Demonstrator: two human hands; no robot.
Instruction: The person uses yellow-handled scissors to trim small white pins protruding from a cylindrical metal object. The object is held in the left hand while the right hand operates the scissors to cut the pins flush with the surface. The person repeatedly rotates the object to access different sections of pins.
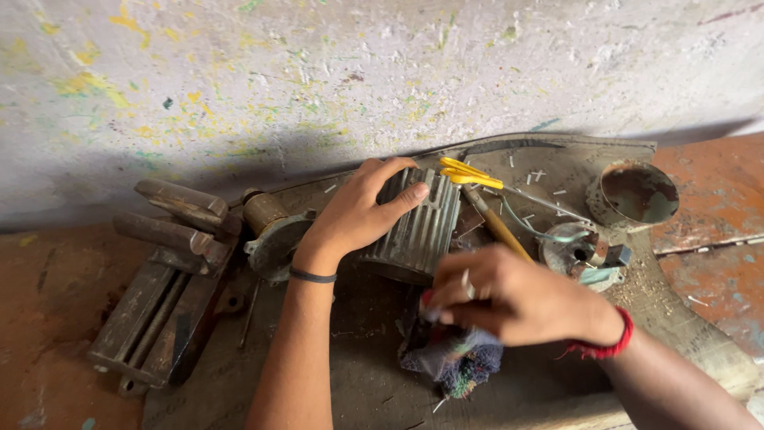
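Down on the worn workbench (358,398), the person's left hand (354,215) lies spread over the top of a ribbed metal motor casing (418,227), fingers wrapped across its fins and gripping it, a dark band round the wrist. The casing sits near the middle of the bench, just in front of the paint-flecked wall (318,72). The right hand (509,299), with a ring and a red thread at the wrist, is closed on a bunched, dark multicoloured rag (454,358) just below the casing's open end. Behind the hands lie yellow-handled scissors (469,173) and a wooden-handled tool (497,227). To the right sits a round motor end cover (577,251) and a rusty tin can (637,193). To the left stands a heavy iron vise (163,279), beside another metal motor part (274,235).
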